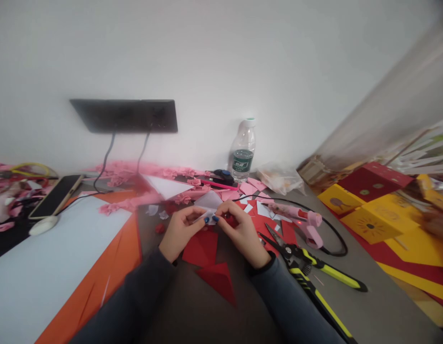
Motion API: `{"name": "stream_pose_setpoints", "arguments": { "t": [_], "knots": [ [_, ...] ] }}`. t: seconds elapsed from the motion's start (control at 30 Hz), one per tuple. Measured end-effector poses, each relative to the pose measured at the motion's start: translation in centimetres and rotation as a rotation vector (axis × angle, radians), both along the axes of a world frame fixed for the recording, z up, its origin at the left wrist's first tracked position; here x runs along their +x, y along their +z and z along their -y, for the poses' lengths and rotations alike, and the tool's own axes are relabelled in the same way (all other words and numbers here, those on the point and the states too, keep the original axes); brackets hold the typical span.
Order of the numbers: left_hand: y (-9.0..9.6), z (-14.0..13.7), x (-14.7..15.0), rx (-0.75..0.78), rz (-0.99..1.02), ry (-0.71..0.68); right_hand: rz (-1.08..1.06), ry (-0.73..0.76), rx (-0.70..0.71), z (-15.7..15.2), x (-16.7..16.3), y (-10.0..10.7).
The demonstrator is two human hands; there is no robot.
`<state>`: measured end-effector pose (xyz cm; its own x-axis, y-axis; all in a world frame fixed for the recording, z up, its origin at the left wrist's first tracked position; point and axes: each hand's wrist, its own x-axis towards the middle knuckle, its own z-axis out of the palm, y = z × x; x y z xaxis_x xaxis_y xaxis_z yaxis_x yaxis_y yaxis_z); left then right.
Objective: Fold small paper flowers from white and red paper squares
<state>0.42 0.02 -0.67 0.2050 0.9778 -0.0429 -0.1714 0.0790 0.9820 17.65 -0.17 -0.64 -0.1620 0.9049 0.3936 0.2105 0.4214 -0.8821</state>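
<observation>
Both hands meet over the middle of the table, pinching a small piece of white paper (209, 201) between thumbs and fingers. My left hand (181, 230) grips its left side, and my right hand (242, 232) its right side near the lower edge. Blue polish shows on the thumbnails. How the paper is folded is partly hidden by the fingers. Beneath the hands lies a red paper square (200, 249), with a red paper triangle (221, 282) closer to me. Small white paper pieces (153, 210) and a red crumpled bit (159, 228) rest left of my left hand.
Open yellow-and-black shears (307, 260) and a pink glue gun (300, 217) with a cord lie right. Behind stands a water bottle (243, 153). White sheet (63, 258) over orange paper, a phone (56, 196) and mouse (44, 225) are left. Yellow-and-red boxes (382, 220) sit far right.
</observation>
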Motion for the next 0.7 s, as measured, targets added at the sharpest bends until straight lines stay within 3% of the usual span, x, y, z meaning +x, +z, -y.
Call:
{"name": "stream_pose_setpoints", "arguments": {
  "t": [0.3,0.7],
  "knots": [
    [0.19,0.07,0.22,-0.002,-0.004,-0.053,-0.117,-0.001,-0.169,-0.07,-0.43,-0.89],
    [0.09,0.16,0.17,0.003,-0.016,-0.077,-0.19,0.028,-0.214,-0.15,-0.57,-1.01]
  ]
}}
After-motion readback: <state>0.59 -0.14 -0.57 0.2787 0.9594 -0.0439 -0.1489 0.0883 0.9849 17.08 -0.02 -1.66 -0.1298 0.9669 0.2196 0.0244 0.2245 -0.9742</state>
